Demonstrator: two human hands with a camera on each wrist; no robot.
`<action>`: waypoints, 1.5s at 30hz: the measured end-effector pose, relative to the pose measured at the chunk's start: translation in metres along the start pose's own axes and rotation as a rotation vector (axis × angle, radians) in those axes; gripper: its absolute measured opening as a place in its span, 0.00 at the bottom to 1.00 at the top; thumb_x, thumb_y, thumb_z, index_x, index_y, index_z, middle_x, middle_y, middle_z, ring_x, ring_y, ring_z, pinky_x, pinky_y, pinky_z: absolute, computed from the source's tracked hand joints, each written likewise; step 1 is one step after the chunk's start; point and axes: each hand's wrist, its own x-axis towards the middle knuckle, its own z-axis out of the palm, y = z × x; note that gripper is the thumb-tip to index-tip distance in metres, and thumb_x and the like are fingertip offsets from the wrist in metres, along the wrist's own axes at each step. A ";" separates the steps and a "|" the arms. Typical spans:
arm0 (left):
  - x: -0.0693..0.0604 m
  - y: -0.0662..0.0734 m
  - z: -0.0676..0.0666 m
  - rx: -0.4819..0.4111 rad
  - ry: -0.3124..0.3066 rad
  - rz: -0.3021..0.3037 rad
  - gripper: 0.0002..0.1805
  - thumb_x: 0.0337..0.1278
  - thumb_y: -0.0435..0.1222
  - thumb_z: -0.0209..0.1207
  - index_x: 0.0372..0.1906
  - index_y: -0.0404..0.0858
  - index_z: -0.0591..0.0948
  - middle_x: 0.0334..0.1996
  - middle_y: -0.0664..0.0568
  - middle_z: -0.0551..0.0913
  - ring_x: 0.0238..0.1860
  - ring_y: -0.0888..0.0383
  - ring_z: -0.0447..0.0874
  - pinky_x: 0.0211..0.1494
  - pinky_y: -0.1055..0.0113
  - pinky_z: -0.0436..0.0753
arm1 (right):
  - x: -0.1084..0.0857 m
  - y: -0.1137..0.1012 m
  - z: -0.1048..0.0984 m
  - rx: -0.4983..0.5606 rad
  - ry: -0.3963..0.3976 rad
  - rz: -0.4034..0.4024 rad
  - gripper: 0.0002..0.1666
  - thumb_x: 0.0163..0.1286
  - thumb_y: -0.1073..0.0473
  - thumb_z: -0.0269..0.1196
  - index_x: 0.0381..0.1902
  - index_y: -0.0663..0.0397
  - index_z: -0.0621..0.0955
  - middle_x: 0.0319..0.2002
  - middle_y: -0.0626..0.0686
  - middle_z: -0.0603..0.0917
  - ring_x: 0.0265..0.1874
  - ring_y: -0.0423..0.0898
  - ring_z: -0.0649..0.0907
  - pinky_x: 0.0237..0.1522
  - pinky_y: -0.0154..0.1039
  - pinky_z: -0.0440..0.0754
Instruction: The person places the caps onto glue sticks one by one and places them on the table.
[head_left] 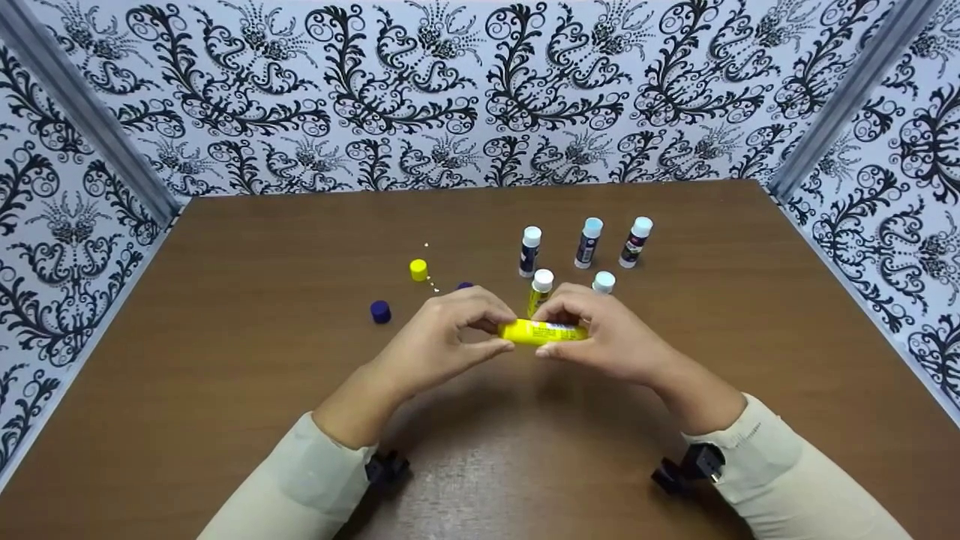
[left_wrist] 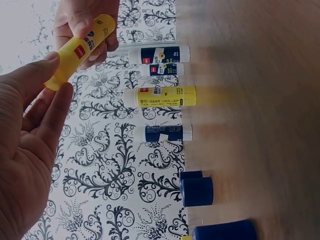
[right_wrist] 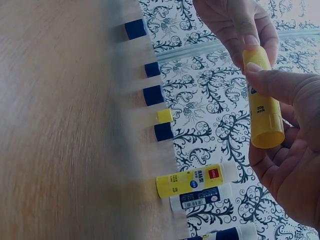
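A yellow glue stick (head_left: 545, 332) is held level above the table between both hands. My left hand (head_left: 439, 337) pinches its left end between thumb and fingers. My right hand (head_left: 619, 334) grips the other end, the thumb lying along the tube in the right wrist view. That view also shows a hollow rim (right_wrist: 268, 139) at the right end. Just beyond the hands stands another yellow glue stick (head_left: 541, 289) with a white top. A pale-topped stick (head_left: 604, 282) is partly hidden behind my right hand.
Dark blue glue sticks with pale tops (head_left: 529, 253) stand upright farther back. To the left lie a yellow cap (head_left: 418, 270) and a dark blue cap (head_left: 380, 312), with white crumbs nearby. Another blue cap (head_left: 465, 286) is partly behind my left hand. Patterned walls (head_left: 420, 97) enclose the table.
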 end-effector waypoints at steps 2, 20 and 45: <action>0.000 0.001 0.000 -0.001 0.002 0.001 0.15 0.59 0.32 0.72 0.51 0.37 0.87 0.48 0.50 0.86 0.50 0.59 0.87 0.54 0.69 0.89 | 0.000 0.000 0.000 -0.003 -0.001 0.000 0.18 0.61 0.57 0.78 0.48 0.48 0.86 0.43 0.47 0.83 0.42 0.44 0.80 0.44 0.31 0.82; 0.001 0.001 -0.001 0.012 0.006 0.028 0.16 0.60 0.33 0.72 0.52 0.37 0.87 0.49 0.50 0.87 0.50 0.60 0.87 0.56 0.70 0.88 | -0.001 0.000 -0.005 0.000 0.012 -0.045 0.19 0.60 0.59 0.79 0.48 0.46 0.87 0.44 0.46 0.84 0.43 0.44 0.81 0.45 0.31 0.83; 0.001 -0.002 -0.004 -0.018 0.060 0.066 0.12 0.62 0.31 0.71 0.50 0.35 0.86 0.48 0.47 0.86 0.48 0.53 0.89 0.54 0.69 0.89 | -0.001 0.001 -0.012 0.011 0.045 -0.057 0.18 0.60 0.58 0.78 0.48 0.46 0.86 0.42 0.46 0.84 0.41 0.45 0.80 0.43 0.31 0.83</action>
